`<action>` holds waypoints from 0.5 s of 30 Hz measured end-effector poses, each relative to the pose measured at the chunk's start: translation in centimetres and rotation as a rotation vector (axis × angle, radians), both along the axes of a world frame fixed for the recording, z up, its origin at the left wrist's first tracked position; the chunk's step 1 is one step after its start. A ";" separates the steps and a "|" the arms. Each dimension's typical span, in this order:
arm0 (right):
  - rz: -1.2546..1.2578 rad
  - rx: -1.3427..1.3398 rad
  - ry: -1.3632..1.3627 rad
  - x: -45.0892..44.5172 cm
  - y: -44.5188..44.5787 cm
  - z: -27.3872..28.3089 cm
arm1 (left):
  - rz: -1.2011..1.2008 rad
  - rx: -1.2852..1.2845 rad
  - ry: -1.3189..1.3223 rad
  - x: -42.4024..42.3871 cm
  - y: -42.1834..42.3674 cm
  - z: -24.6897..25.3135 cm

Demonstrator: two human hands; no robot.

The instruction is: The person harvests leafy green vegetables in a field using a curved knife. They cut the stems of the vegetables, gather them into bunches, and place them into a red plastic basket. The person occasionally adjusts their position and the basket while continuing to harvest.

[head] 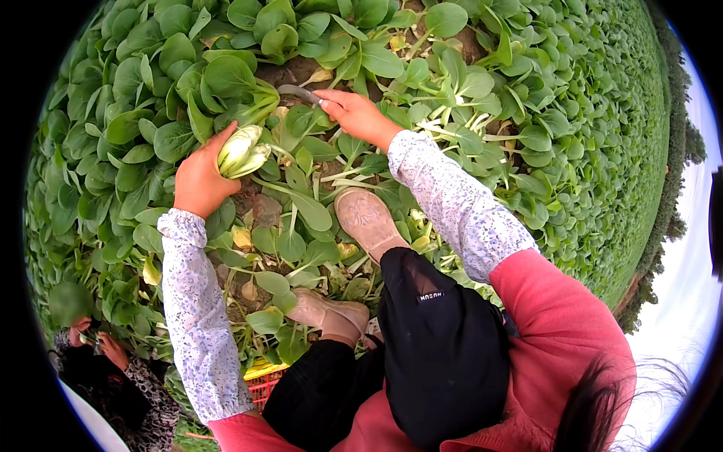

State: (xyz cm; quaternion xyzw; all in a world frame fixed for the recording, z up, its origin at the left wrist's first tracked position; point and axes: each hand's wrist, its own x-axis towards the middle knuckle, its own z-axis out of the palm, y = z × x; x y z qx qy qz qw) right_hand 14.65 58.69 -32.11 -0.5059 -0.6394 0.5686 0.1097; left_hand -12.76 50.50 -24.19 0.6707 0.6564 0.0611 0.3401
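Note:
My left hand (204,176) is wrapped around a small bunch of cut bok choy (244,151), with the pale cut bases turned up between thumb and fingers. Right beyond it stands a leafy bok choy plant (234,79), its light green stalks leaning right. In my right hand (357,116) is a curved harvesting knife, probably a small sickle (299,92). The grey blade reaches left, its tip close by those stalks; whether it touches them I cannot tell. My fingers cover most of the handle.
Cut leaves (310,210) litter the soil around my shoes (367,217). Dense bok choy rows (593,141) extend to the right and left. Behind my legs a red plastic crate (264,387) with a yellow rim partly shows. A co-worker (113,373) is at the lower left.

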 end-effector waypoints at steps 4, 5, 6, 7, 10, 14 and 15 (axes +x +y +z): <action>0.003 0.153 -0.012 -0.8 -0.4 -1.7 | 0.021 -0.013 -0.006 -0.1 0.2 -0.1; 0.027 0.170 -0.049 -1.3 -0.5 -2.2 | 0.024 -0.009 -0.010 -0.1 0.2 -0.1; 0.048 0.185 -0.085 -2.0 -0.5 -2.4 | 0.026 -0.005 -0.012 -0.2 0.2 -0.1; 0.068 0.201 -0.121 -2.5 -0.5 -2.5 | 0.027 -0.001 -0.014 -0.2 0.2 -0.2; 0.026 0.081 -0.069 -2.5 -0.6 -1.8 | 0.057 0.008 -0.091 -0.2 0.2 -0.3; 0.141 -0.134 -0.128 0.4 -2.2 -0.4 | 0.168 -0.104 -0.217 -0.2 -0.8 0.8; 0.036 -0.223 -0.058 1.4 -2.4 0.3 | 0.212 -0.144 -0.361 0.1 -1.1 1.6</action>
